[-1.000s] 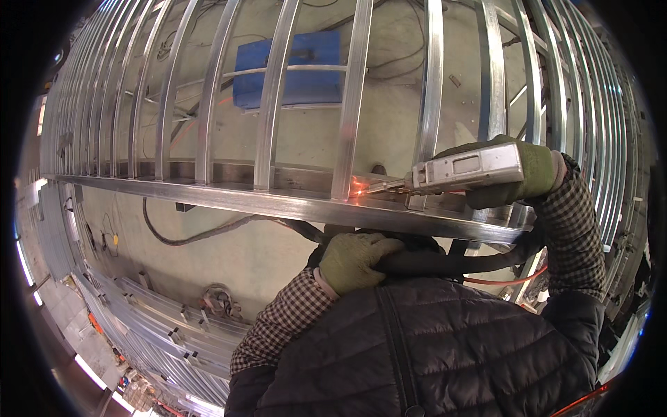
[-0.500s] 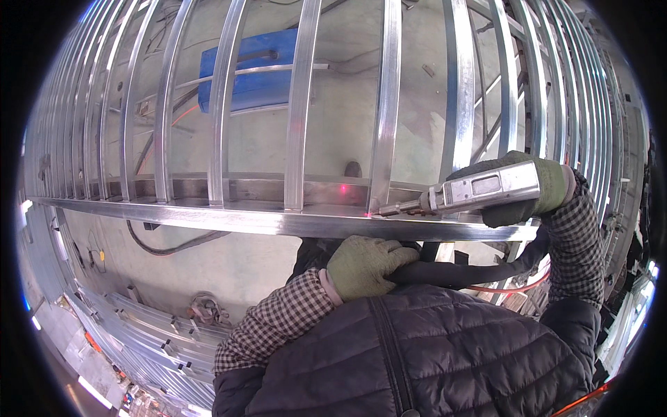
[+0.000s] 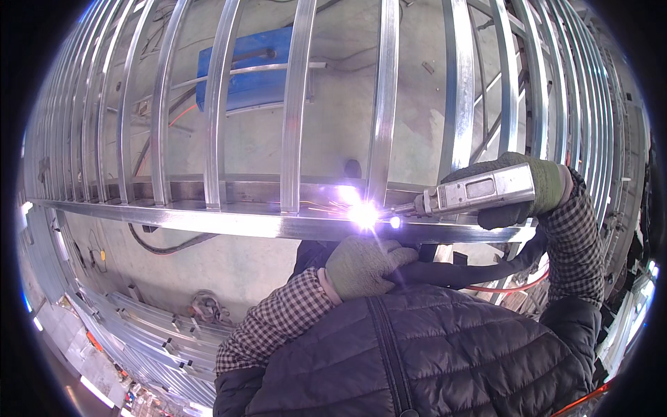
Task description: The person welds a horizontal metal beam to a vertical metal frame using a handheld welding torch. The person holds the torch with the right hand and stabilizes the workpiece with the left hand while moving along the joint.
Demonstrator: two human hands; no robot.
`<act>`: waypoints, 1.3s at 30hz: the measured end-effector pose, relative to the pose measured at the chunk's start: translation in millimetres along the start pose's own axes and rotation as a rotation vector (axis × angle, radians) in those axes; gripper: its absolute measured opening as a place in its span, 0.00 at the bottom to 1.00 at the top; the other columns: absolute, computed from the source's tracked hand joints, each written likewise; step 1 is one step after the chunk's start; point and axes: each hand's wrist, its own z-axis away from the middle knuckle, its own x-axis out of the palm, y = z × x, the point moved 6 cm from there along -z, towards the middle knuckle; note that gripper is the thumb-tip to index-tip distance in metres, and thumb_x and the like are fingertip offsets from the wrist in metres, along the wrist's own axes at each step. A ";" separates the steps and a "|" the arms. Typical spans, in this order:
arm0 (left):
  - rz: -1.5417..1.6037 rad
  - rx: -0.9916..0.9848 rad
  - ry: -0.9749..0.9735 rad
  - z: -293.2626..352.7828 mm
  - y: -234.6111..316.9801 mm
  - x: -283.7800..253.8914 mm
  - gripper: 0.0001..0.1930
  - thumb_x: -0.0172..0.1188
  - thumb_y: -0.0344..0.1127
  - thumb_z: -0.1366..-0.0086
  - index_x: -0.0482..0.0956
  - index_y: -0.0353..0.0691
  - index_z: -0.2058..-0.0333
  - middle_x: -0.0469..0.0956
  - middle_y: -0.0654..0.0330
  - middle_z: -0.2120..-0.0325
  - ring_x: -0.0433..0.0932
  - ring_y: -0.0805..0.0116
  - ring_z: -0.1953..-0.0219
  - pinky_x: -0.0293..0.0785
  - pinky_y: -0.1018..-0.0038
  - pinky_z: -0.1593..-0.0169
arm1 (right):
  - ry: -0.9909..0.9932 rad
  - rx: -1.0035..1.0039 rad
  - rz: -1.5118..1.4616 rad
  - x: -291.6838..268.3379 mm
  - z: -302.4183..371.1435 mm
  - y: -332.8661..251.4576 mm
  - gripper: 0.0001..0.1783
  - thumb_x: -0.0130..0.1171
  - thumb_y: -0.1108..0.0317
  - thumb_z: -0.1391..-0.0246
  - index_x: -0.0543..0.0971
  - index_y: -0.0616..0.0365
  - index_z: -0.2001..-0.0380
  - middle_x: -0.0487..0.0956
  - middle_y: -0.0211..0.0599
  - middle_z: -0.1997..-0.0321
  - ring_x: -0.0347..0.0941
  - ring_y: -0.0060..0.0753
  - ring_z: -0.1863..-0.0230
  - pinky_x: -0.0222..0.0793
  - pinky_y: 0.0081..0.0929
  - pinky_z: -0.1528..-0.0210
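My gloved right hand [image 3: 514,191] is closed around a silver handheld laser welding gun [image 3: 479,191], its nozzle pointing left. Bright white-violet light and sparks flare at the nozzle tip, hiding the foot of an upright metal bar [image 3: 383,118] where it meets the long metal rail [image 3: 257,224]. Below the rail, my gloved left hand [image 3: 368,265] is wrapped around the black sleeved hose [image 3: 451,274], which runs right toward the gun arm.
Parallel metal bars [image 3: 295,104] rise from the rail across the view. Behind them a blue box-like object [image 3: 243,87] lies on the floor. Stacked metal profiles [image 3: 153,340] are at lower left; an orange-red hose [image 3: 514,288] runs at right.
A bright flare with sparks has appeared at the nozzle tip, where only a small red light showed before. The gun has shifted very slightly left; my left hand stays in place.
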 end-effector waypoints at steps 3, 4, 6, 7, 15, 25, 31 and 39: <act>-0.016 0.045 0.040 -0.2 0.3 -1.0 0.26 0.75 0.39 0.47 0.85 0.48 0.47 0.84 0.61 0.66 0.87 0.57 0.62 0.83 0.57 0.59 | 0.020 -0.017 -0.016 2.1 -1.1 0.4 0.32 0.75 0.65 0.39 0.80 0.67 0.35 0.84 0.54 0.35 0.88 0.47 0.42 0.86 0.38 0.40; -0.017 0.061 0.074 -0.3 0.9 -2.3 0.25 0.75 0.39 0.47 0.85 0.48 0.47 0.84 0.61 0.67 0.87 0.57 0.63 0.82 0.57 0.60 | 0.027 -0.025 -0.022 2.3 -0.3 0.1 0.33 0.75 0.65 0.40 0.80 0.67 0.34 0.85 0.54 0.36 0.88 0.46 0.42 0.86 0.38 0.40; -0.021 0.073 0.104 -0.3 0.6 -2.9 0.23 0.75 0.40 0.45 0.86 0.48 0.49 0.83 0.61 0.70 0.86 0.58 0.66 0.82 0.57 0.62 | 0.027 0.029 -0.096 3.7 1.6 3.4 0.34 0.75 0.64 0.40 0.79 0.67 0.33 0.85 0.53 0.37 0.88 0.45 0.44 0.86 0.38 0.41; -0.023 0.079 0.119 -0.1 0.2 -3.1 0.21 0.75 0.41 0.45 0.87 0.48 0.50 0.83 0.62 0.71 0.86 0.59 0.67 0.81 0.57 0.63 | 0.025 0.055 -0.126 4.2 2.6 4.7 0.35 0.75 0.64 0.40 0.78 0.67 0.32 0.86 0.53 0.38 0.89 0.44 0.45 0.86 0.37 0.41; -0.096 0.180 0.301 3.3 -3.6 -2.6 0.11 0.71 0.44 0.36 0.88 0.50 0.57 0.78 0.64 0.78 0.81 0.63 0.76 0.79 0.61 0.69 | 0.026 0.100 -0.177 6.1 4.2 4.5 0.36 0.75 0.66 0.40 0.77 0.68 0.31 0.88 0.51 0.40 0.90 0.39 0.49 0.87 0.35 0.45; -0.118 0.196 0.287 7.6 -7.2 3.1 0.13 0.71 0.47 0.36 0.89 0.51 0.55 0.78 0.64 0.78 0.80 0.63 0.77 0.78 0.61 0.70 | 0.022 0.080 -0.156 7.6 5.9 6.8 0.36 0.74 0.67 0.40 0.77 0.68 0.31 0.88 0.51 0.41 0.89 0.39 0.51 0.88 0.34 0.48; -0.272 0.231 0.383 15.1 -9.5 10.2 0.15 0.71 0.48 0.37 0.90 0.54 0.53 0.79 0.63 0.77 0.81 0.62 0.76 0.79 0.60 0.70 | 0.007 0.159 -0.155 5.7 10.9 6.2 0.36 0.75 0.65 0.39 0.77 0.68 0.31 0.87 0.52 0.40 0.89 0.41 0.49 0.88 0.35 0.48; -0.134 0.172 0.266 8.8 -9.4 4.6 0.13 0.71 0.49 0.37 0.90 0.54 0.57 0.81 0.61 0.77 0.82 0.62 0.76 0.81 0.61 0.70 | 0.014 0.194 -0.149 2.3 10.9 1.4 0.37 0.76 0.61 0.38 0.77 0.68 0.31 0.87 0.53 0.39 0.89 0.43 0.48 0.88 0.36 0.48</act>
